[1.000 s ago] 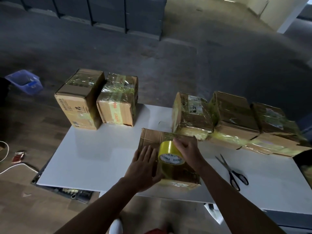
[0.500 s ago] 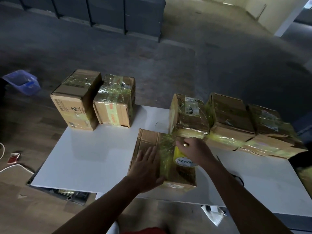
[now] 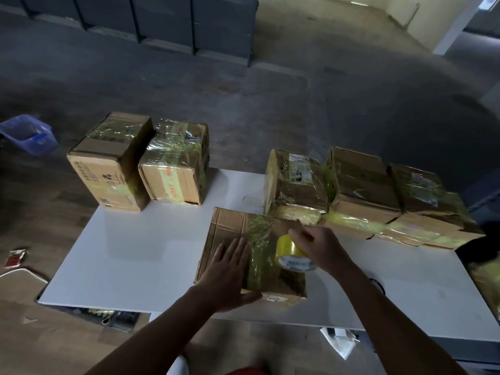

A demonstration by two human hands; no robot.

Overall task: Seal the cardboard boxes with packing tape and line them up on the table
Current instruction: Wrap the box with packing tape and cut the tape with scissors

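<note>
A flat cardboard box [image 3: 230, 228] lies at the near edge of the white table [image 3: 151, 253], with a strip of yellowish tape running across its top. My left hand [image 3: 230, 272] presses flat on the box lid, fingers straight. My right hand [image 3: 322, 247] grips a yellow roll of packing tape [image 3: 290, 255] over the box's right part. Two taped boxes [image 3: 113, 163] [image 3: 176, 166] stand at the table's far left. Three taped boxes [image 3: 295, 182] [image 3: 359, 185] [image 3: 424, 201] stand in a row at the far right.
A blue plastic bin [image 3: 27, 133] sits on the floor at far left. A red packet [image 3: 15, 258] and a white cable lie on the wooden floor to the left. Dark cabinets [image 3: 162, 20] line the back. Part of a black scissor handle [image 3: 378, 284] shows beside my right forearm.
My right hand carried the tape roll from the box's near middle to the far right edge, then back a little toward me. My left hand stayed pressed on the lid.
</note>
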